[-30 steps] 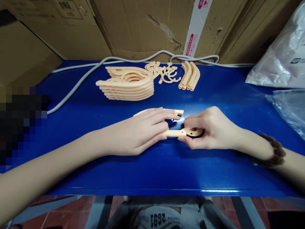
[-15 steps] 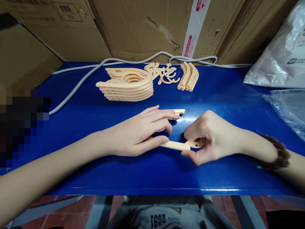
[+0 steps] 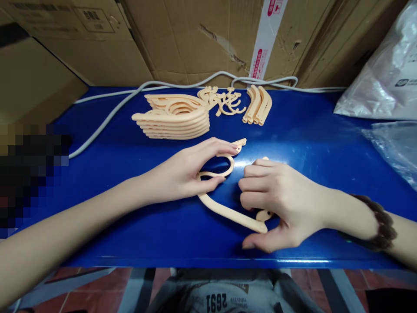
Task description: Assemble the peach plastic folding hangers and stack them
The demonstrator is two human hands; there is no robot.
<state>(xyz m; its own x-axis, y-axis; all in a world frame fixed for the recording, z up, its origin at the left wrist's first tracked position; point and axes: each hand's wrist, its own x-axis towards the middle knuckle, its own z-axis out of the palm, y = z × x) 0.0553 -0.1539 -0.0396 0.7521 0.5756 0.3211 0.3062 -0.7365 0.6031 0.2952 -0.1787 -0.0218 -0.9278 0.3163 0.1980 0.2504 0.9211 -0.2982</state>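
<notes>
My left hand (image 3: 192, 169) is closed round one side of a cream plastic hanger frame (image 3: 228, 211), which has a looped middle and an arm on either side. The fingers rest near its far arm and the thumb lies by the loop. My right hand (image 3: 276, 195) curls over a cream hanger arm piece (image 3: 265, 215). Its rounded end with a hole shows below the fingers, by the near arm's tip, and a bit of cream shows above them; the middle is hidden. The right thumb lies beyond the frame's tip.
Behind the hands lie a stack of cream hanger frames (image 3: 176, 126), a pile of cream hooks (image 3: 231, 102) and several curved arm pieces (image 3: 257, 104). A white cable (image 3: 107, 121) crosses the blue table (image 3: 146, 237). Cardboard boxes (image 3: 195, 43) stand behind; plastic bags (image 3: 374, 87) lie right.
The hanger frame has turned, its near arm now slanting down to the right. My left hand has curled more round it. My right hand has rolled palm down, moving slightly nearer.
</notes>
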